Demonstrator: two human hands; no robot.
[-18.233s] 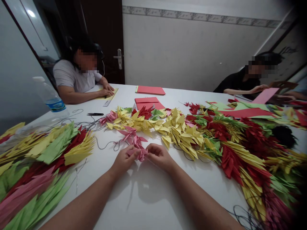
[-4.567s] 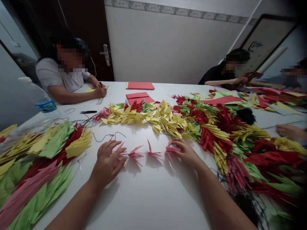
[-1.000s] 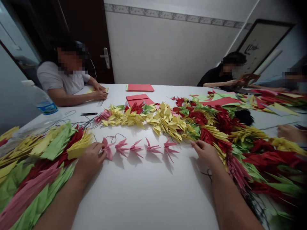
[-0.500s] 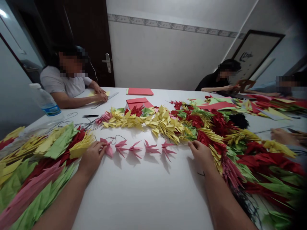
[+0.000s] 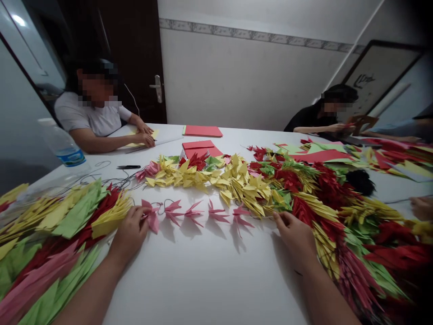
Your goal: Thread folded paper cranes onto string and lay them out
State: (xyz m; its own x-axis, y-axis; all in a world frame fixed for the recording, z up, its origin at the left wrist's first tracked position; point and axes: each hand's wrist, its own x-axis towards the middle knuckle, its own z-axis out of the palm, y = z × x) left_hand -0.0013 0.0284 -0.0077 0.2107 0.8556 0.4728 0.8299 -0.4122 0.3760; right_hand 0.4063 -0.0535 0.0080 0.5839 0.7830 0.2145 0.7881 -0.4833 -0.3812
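The hands are well apart on the desk [image 5: 203,284]. The left hand [image 5: 128,234] pinches a pink paper crane [image 5: 151,216] between thumb and fingers, at the left end of a row of pink paper cranes [image 5: 196,213]. The right hand [image 5: 294,237] is closed on a thin thread [image 5: 262,217] that runs from the row's right end, close to the yellow paper cranes [image 5: 237,185]. Five cranes lie in a single line between the hands, on bare white desk, with their points spread and a loop of dark string [image 5: 165,204] just above the left end.

To the left lies a thick bank of strung green, yellow, red and pink cranes [image 5: 64,221], and a matching bank [image 5: 345,243] lies to the right. Farther off are a black marker [image 5: 128,167], a water bottle [image 5: 62,146] and red paper sheets [image 5: 199,149]. Across the desk, a person in a white T-shirt [image 5: 91,119] and a person in black [image 5: 321,119] work with their own hands.
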